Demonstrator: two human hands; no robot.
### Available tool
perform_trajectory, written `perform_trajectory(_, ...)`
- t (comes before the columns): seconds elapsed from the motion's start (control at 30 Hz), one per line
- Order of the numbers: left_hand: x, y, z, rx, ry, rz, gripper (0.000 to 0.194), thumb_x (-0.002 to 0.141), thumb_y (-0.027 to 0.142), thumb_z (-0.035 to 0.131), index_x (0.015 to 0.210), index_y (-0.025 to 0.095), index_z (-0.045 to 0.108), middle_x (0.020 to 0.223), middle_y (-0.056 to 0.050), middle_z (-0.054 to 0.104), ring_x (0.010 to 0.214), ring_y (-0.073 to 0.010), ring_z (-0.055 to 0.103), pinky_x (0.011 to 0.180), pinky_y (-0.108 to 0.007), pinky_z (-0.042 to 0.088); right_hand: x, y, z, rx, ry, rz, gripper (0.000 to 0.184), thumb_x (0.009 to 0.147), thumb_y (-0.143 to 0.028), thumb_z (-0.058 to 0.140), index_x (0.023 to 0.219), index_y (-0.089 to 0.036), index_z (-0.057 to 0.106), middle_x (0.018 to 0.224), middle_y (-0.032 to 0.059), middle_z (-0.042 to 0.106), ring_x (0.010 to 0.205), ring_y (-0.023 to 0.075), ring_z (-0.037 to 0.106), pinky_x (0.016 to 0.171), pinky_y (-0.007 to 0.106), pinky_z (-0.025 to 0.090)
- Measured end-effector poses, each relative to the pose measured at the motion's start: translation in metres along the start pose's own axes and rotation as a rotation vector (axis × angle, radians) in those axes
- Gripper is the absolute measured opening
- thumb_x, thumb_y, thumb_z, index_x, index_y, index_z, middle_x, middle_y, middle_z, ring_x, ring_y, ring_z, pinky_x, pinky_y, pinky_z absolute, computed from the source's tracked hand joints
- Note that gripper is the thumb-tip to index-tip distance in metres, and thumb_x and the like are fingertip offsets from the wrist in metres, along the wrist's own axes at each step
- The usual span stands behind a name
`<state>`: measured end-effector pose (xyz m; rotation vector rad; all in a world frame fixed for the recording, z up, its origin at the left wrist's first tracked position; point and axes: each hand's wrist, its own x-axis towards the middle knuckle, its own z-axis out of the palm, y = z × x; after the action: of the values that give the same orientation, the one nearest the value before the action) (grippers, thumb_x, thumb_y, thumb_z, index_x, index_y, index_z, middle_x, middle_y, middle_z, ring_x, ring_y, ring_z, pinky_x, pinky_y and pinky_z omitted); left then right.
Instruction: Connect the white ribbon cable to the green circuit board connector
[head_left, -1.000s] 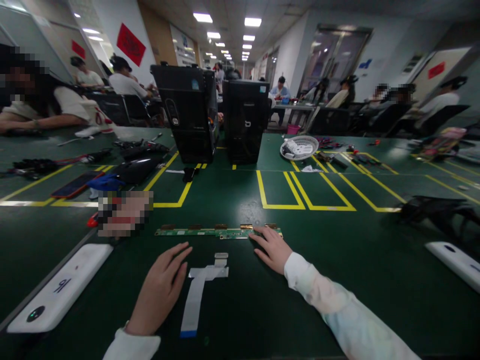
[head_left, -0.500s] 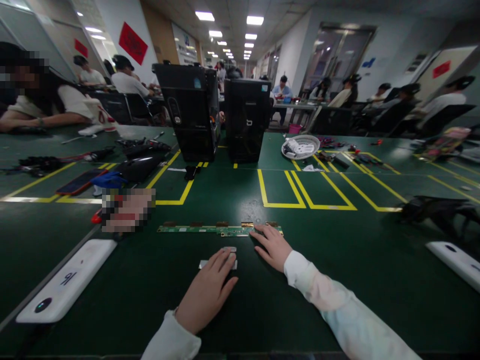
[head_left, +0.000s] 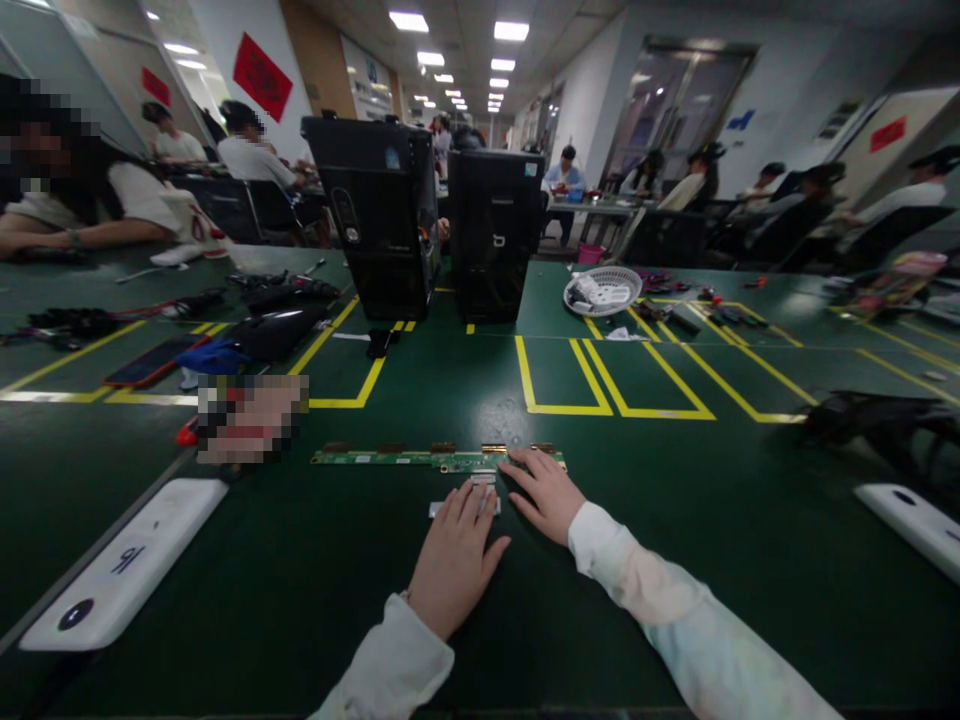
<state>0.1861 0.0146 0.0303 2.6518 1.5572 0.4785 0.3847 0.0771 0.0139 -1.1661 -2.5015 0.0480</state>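
One long narrow green circuit board (head_left: 397,459) lies on the dark green tabletop (head_left: 675,560). The left hand (head_left: 456,556) lies flat, fingers spread open, on one white flat ribbon cable (head_left: 465,506). The right hand (head_left: 547,494) presses open fingers on the board's end.

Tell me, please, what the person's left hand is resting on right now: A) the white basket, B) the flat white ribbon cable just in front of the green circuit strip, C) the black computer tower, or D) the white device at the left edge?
B: the left hand lies flat over the white ribbon cable, whose end meets the green circuit strip.

Two black upright computer tower cases (head_left: 420,215), white plastic mesh basket (head_left: 601,291), flat white oblong device (head_left: 120,577), blue cloth (head_left: 212,356), yellow tape lines (head_left: 600,385) on dark green table (head_left: 675,520), seated people at far tables (head_left: 675,190)
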Motion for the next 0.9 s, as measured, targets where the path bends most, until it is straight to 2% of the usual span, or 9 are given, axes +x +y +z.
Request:
perform_trajectory(0.2, 0.000, -0.001, 0.004, -0.007, 0.007, -0.004, 0.051, 0.093, 0.041, 0.044, 0.134, 0.012, 0.047, 0.137, -0.016, 0.054, 0.128, -0.0290, 0.048, 0.103, -0.047, 0.045, 0.000, 0.000, 0.000, 0.001, 0.001, -0.003, 0.043, 0.091, -0.027, 0.048, 0.133, -0.018, 0.051, 0.134, 0.0155, 0.050, 0.126, 0.0275, 0.043, 0.106, 0.053, 0.036)
perform_trajectory(0.37, -0.001, 0.000, 0.008, -0.020, 0.028, -0.015, 0.050, 0.093, 0.041, 0.043, 0.136, 0.014, 0.045, 0.139, -0.016, 0.052, 0.130, -0.0294, 0.046, 0.103, -0.049, 0.044, 0.000, -0.001, 0.000, 0.007, -0.009, 0.008, 0.044, 0.091, -0.027, 0.048, 0.134, -0.019, 0.050, 0.134, 0.0147, 0.050, 0.127, 0.0272, 0.042, 0.106, 0.053, 0.036)
perform_trajectory(0.6, 0.001, 0.002, 0.005, -0.020, -0.017, -0.029, 0.050, 0.092, 0.037, 0.047, 0.134, 0.010, 0.047, 0.138, -0.017, 0.051, 0.131, -0.0299, 0.044, 0.105, -0.047, 0.042, 0.000, -0.001, -0.002, 0.008, -0.015, 0.010, 0.043, 0.090, -0.027, 0.049, 0.133, -0.017, 0.051, 0.134, 0.0155, 0.050, 0.125, 0.0275, 0.043, 0.106, 0.052, 0.035)
perform_trajectory(0.9, 0.000, 0.002, 0.011, -0.043, 0.050, -0.039, 0.048, 0.094, 0.039, 0.041, 0.134, 0.013, 0.046, 0.137, -0.018, 0.052, 0.131, -0.0294, 0.045, 0.104, -0.049, 0.043, 0.000, 0.000, 0.000, 0.021, -0.012, 0.021, 0.044, 0.090, -0.028, 0.050, 0.132, -0.020, 0.053, 0.134, 0.0141, 0.051, 0.126, 0.0272, 0.043, 0.105, 0.052, 0.037)
